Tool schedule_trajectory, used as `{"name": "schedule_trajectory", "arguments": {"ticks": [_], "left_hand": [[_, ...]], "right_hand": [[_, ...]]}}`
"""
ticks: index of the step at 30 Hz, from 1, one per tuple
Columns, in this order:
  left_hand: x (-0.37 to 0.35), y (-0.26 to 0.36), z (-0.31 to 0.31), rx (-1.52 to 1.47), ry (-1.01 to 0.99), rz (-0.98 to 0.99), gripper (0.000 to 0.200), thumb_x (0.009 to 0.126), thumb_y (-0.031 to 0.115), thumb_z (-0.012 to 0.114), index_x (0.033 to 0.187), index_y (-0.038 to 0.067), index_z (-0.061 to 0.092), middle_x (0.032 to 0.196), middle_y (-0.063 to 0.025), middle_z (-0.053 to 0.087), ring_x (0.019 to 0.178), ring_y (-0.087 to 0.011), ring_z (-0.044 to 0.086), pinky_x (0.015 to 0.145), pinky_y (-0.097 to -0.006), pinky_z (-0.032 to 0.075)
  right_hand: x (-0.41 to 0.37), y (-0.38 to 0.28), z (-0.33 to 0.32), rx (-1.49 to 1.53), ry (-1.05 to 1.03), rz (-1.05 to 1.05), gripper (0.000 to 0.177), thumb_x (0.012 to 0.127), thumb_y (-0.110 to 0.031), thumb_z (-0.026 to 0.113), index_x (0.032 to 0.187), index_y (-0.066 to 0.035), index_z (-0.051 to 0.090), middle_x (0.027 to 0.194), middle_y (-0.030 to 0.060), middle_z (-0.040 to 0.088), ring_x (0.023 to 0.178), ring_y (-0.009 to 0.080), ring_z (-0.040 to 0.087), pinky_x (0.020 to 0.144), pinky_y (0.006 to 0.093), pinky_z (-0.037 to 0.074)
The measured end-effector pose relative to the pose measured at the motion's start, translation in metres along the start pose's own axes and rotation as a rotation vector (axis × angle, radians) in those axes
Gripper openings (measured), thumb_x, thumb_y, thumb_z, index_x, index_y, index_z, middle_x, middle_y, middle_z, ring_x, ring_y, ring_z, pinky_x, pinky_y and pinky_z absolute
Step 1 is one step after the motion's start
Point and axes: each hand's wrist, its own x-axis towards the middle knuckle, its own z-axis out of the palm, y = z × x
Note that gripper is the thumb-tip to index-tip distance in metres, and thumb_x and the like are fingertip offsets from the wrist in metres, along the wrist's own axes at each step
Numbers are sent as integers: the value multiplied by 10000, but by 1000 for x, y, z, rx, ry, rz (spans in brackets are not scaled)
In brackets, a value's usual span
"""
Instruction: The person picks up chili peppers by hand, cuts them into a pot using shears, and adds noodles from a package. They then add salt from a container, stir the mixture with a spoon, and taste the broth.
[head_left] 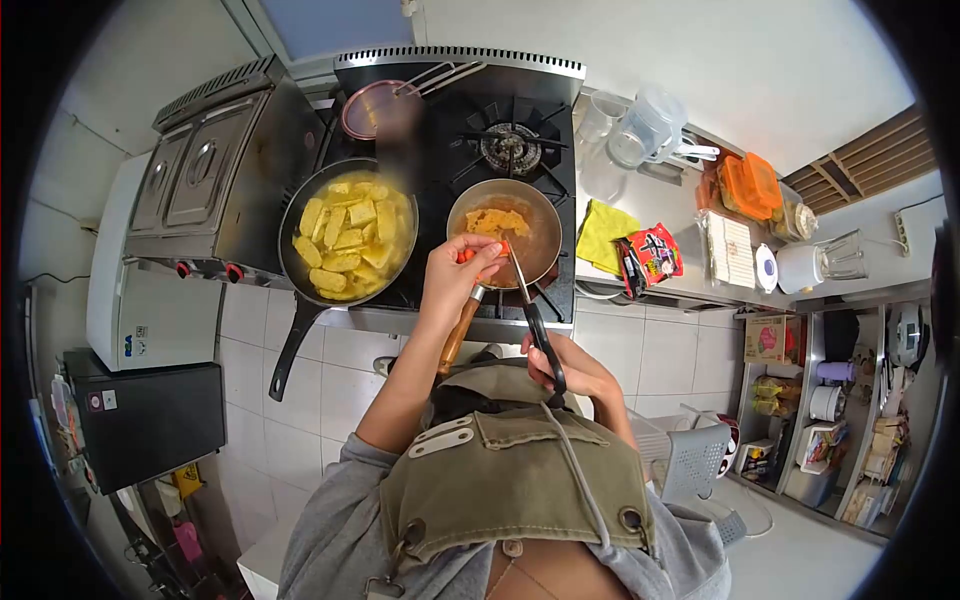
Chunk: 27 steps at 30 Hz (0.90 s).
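Pinches an orange-red piece (466,255) between the thumb and fingertips of the left hand (452,282), over the near part of the small pan (477,208), close to the front-right corner of the cooktop (437,165). Curls the right hand (570,368) around the black handles of the scissors (540,335), blades pointing up toward the piece, handles short of the cooktop's front edge. Below, in the small pan, brownish liquid and an orange mass (497,222); wooden handle (460,335) out over the front edge. Along the left edge, a large frying pan (288,232) of yellow pieces (348,238) in liquid, black handle jutting past the front edge. Near the back-left corner, a pink-rimmed bowl (347,118) with metal handles across its rim; near the back-right corner, a bare burner (510,148). To the right, on a pale worktop (672,208), a yellow-green cloth (603,236) by the left edge and a red packet (655,256) at the front edge. Farther out, pale floor tiles (292,345), a steel oven (210,170) to the left, loaded shelves (815,405) to the right. Counted: two pans, one bowl, one pair of scissors, one cloth; too crowded to count, the yellow pieces.
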Motion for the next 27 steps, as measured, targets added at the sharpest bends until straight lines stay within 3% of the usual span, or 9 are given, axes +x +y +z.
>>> {"name": "schedule_trajectory", "arguments": {"ticks": [5, 7, 11, 16, 18, 27], "left_hand": [[-11, 15, 2, 32, -22, 13, 172, 839, 57, 624, 972, -50, 604, 906, -112, 651, 817, -158, 655, 731, -233, 533], [-10, 16, -2, 42, -45, 9, 164, 844, 69, 622, 972, -32, 600, 922, -109, 654, 828, -157, 654, 740, -231, 527], [-6, 23, -5, 93, -79, -8, 169, 844, 76, 624, 972, -32, 602, 920, -111, 657, 835, -158, 657, 730, -211, 524], [8, 24, -6, 113, -125, -18, 192, 837, 75, 631, 976, -53, 599, 907, -117, 656, 829, -160, 660, 726, -210, 527], [13, 20, -8, 108, -128, -35, 204, 836, 80, 635, 981, -58, 597, 901, -123, 656, 831, -165, 659, 733, -215, 529], [25, 6, -16, 65, -112, -69, 202, 838, 85, 629, 957, -77, 618, 902, -131, 659, 788, -172, 664, 707, -216, 533]], "right_hand": [[-6, -4, 8, -24, 55, -6, 575, 811, -605, 540, 899, -40, 474, 583, -3, 460, 487, 87, 436, 443, 238, 343], [-8, -10, 13, -32, 77, 0, 479, 857, -521, 525, 868, -44, 484, 560, -1, 465, 519, 98, 442, 474, 274, 361], [-8, -19, 19, 0, 118, -4, 449, 869, -477, 541, 816, -34, 490, 541, -1, 465, 497, 84, 442, 455, 255, 348], [-1, -21, 23, 25, 155, 31, 452, 870, -483, 539, 786, -42, 490, 527, 0, 472, 482, 80, 445, 444, 250, 339], [5, -13, 25, 36, 172, 7, 517, 848, -557, 523, 836, -42, 487, 495, 22, 488, 417, 82, 442, 389, 229, 320], [12, -5, 25, 129, 155, 46, 504, 875, -521, 504, 808, -22, 476, 475, 46, 500, 367, 94, 443, 357, 229, 330]]}}
